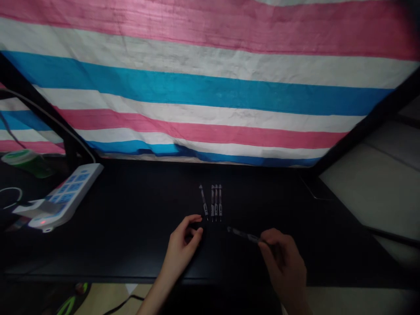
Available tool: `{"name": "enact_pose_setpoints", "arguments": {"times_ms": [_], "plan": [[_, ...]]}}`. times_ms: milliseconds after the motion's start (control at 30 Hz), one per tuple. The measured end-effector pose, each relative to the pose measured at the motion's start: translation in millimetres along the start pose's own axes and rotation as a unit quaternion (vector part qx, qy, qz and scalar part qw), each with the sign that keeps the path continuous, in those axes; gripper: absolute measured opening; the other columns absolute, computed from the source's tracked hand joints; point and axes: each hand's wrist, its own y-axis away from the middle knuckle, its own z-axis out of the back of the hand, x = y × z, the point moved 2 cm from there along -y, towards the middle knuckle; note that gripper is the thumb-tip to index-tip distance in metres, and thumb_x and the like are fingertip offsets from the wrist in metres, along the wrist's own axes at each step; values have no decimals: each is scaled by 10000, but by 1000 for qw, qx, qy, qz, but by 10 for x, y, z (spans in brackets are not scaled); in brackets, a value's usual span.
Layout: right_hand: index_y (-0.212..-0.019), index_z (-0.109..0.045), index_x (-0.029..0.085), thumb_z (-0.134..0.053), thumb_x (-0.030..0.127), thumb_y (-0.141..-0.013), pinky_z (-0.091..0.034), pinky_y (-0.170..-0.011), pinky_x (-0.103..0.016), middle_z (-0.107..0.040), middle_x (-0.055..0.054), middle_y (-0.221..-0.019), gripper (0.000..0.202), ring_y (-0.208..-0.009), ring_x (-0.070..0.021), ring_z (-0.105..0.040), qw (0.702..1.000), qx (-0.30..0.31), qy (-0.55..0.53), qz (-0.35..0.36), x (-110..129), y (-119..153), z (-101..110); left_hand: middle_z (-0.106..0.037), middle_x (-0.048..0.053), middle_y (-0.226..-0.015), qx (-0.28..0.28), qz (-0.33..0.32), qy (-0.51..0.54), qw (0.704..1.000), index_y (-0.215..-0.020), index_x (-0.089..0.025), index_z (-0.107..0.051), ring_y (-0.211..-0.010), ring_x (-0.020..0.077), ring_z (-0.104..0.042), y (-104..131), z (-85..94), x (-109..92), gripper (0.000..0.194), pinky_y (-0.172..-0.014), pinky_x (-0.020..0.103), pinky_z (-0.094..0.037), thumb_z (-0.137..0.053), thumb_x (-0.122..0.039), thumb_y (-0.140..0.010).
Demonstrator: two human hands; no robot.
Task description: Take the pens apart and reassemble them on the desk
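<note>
Three pens lie side by side on the black tabletop, pointing away from me. A fourth-like single pen lies slightly tilted, a small gap to their left. My right hand pinches another pen near one end, between thumb and fingers; its other end points left, toward the row. My left hand rests near the lower end of the tilted pen. Its fingers are curved, with the thumb apart from the index finger and nothing visible between them.
A white power strip with a lit red light and something plugged in stands at the left. Behind it is a green container. A striped pink, white and blue sheet covers the back. The table's front edge runs below my hands.
</note>
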Motion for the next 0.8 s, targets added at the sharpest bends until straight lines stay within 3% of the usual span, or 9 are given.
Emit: {"name": "enact_pose_setpoints", "arguments": {"times_ms": [67,200,300,400,567,667,800], "plan": [[-849,-507,226,-551,279,-892,-532,-605,-257,-609,-34,-782,81,-692,-151,-619,995,0,-61,-84,7,18,-3,-650,74,-1043,9,-9,3,1000,-1108,-226,-602,-623,129,-582,82,4,-43,334,-563,252,-492,-622,-340,-795],[-779,-500,211,-503,352,-926,-531,-598,-252,-605,-18,-697,203,-636,-143,-617,958,28,-153,-242,-8,47,-147,-585,93,-1172,90,-36,41,994,-1286,-302,-484,-650,117,-582,243,-17,-136,573,-570,237,-485,-691,-298,-752],[-742,-454,212,-541,379,-905,-526,-617,-269,-579,17,-608,249,-607,-144,-615,921,58,-246,-297,-61,80,-322,-615,44,-917,123,-38,74,989,-1217,-268,-553,-614,112,-551,283,-47,-142,480,-564,226,-472,-694,-314,-761],[-755,-424,216,-561,407,-886,-505,-588,-271,-571,31,-573,270,-564,-145,-603,903,87,-288,-306,-138,118,-444,-575,5,-701,71,-6,98,993,-978,-201,-654,-555,112,-526,251,-74,-77,255,-506,211,-442,-631,-389,-808],[-923,-586,163,-487,460,-911,-399,-461,-211,-588,8,-603,313,-465,-100,-522,915,197,-208,-285,-212,139,-493,-594,2,-627,-31,25,110,993,-813,-169,-668,-513,115,-526,200,-93,30,303,-492,216,-432,-674,-464,-746],[-912,-640,160,-478,450,-914,-351,-432,-201,-553,23,-555,333,-428,-85,-465,927,233,-139,-259,-232,119,-484,-567,-13,-567,-44,39,110,992,-796,-168,-677,-473,105,-492,189,-80,64,323,-451,197,-384,-686,-483,-726],[-900,-680,184,-482,413,-910,-367,-459,-203,-555,20,-565,303,-468,-98,-486,952,220,-68,-200,-262,82,-460,-510,-29,-505,-39,41,90,994,-796,-167,-695,-452,87,-440,170,-72,91,306,-429,176,-322,-677,-468,-747]]}}
